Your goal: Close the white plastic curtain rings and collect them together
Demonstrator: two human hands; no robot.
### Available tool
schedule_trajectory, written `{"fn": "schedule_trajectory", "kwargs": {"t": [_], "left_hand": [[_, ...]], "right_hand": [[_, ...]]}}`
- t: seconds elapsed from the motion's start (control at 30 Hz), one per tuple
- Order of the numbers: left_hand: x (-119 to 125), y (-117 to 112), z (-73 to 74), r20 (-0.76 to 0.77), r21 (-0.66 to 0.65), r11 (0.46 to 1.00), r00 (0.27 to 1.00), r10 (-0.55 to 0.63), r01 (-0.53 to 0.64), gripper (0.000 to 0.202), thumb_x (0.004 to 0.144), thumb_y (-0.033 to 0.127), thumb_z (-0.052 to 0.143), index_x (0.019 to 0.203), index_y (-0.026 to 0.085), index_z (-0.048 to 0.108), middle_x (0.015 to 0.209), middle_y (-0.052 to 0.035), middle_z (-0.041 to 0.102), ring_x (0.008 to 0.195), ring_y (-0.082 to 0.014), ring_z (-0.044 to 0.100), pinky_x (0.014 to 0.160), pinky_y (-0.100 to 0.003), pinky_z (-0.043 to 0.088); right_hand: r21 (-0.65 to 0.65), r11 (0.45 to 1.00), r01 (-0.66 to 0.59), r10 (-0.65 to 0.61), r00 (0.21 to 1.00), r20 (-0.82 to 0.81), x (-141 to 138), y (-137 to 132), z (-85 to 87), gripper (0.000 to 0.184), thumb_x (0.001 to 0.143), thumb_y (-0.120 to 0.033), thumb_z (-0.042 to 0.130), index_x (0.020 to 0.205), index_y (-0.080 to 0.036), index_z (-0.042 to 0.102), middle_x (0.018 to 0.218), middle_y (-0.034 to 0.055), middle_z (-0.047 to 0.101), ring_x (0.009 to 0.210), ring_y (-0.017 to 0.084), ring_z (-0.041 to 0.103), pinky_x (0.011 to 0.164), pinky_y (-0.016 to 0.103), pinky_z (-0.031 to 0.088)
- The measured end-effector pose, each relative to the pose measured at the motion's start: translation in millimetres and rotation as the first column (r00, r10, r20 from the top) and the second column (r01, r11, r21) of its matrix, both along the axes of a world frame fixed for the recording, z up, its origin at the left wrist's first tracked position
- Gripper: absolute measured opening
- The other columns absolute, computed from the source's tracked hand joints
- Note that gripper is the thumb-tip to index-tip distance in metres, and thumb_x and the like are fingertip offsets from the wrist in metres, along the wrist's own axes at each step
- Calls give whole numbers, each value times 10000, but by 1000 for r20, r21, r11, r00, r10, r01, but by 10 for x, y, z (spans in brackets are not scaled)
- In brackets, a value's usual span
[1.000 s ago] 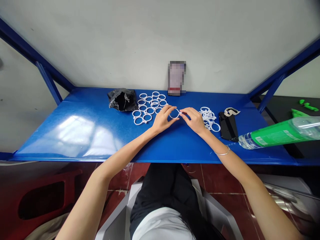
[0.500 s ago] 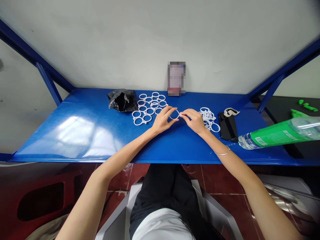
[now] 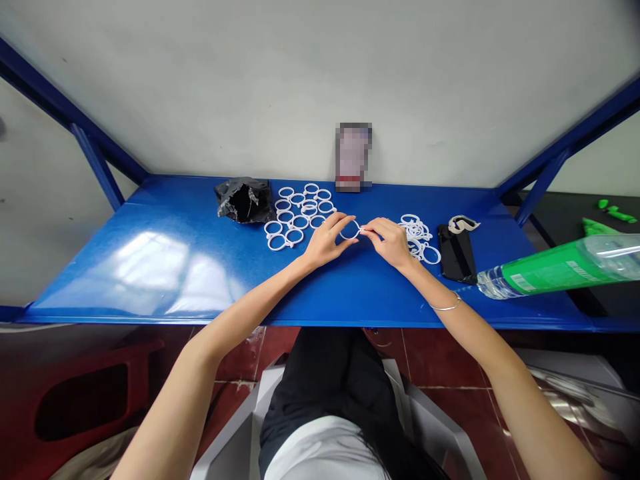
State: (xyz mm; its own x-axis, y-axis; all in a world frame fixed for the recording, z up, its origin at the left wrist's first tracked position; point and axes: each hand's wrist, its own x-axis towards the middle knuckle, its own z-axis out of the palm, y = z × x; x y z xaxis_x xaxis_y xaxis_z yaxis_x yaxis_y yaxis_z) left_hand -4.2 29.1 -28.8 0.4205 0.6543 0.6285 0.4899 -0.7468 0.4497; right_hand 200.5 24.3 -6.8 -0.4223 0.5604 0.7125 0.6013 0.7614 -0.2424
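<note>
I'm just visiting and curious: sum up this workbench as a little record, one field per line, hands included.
Left hand: holds a white ring
Right hand: pinches the same ring at its right edge
Left-side rings: white, spread out
Right-side rings: white, heaped together
Far left: crumpled black bag
Far right: black phone, bottle with green label
Back: pixelated upright object
Surface: blue table

Blue table [image 3: 350,293]: white rings [image 3: 416,231], black bag [image 3: 239,193], black phone [image 3: 457,257], bottle [image 3: 555,268].
</note>
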Motion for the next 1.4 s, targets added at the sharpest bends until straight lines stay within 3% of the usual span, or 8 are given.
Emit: {"fn": "schedule_trajectory", "kwargs": {"t": [1.4], "left_hand": [[15,-6,-10,13,-1,1000,1000,11,-11,461,931,459,571,1283,165,540,1164,-136,598,1032,-226,630,841,-337,551]], "right_hand": [[-43,999,17,-18,1000,-17,-9,-10,0,230,963,-291,553,798,-216,695,787,51,736,728,202,673,683,338,524]]}}
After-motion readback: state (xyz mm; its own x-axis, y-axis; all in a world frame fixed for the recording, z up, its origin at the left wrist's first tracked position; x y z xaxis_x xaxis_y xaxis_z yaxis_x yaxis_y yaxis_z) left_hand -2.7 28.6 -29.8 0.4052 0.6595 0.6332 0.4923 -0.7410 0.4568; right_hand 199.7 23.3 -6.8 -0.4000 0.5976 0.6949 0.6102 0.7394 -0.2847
